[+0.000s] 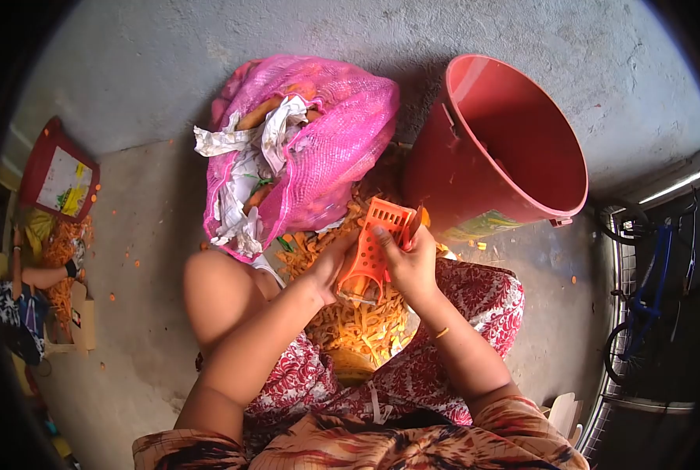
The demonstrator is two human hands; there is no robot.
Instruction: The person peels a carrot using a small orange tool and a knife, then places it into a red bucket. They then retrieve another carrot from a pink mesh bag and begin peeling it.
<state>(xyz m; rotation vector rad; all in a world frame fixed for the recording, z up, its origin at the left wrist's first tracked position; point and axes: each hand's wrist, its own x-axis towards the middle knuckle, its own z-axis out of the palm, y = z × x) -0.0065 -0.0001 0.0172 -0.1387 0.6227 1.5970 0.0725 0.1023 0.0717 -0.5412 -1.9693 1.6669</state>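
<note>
My right hand is closed around an orange plastic peeler, its thumb lying along the perforated face. The peeler has slots at its far end and a blade at the end nearer me. My left hand is closed beside the peeler, its fingertips hidden behind it. It appears to grip a carrot, mostly covered by the peeler. Beneath both hands, a heap of orange peelings lies between my legs.
A pink mesh sack of carrots, with torn white paper, leans by the wall. To its right stands a tilted red bucket. At far left are another red bucket, more peelings and another person's arm. A blue bicycle is at right.
</note>
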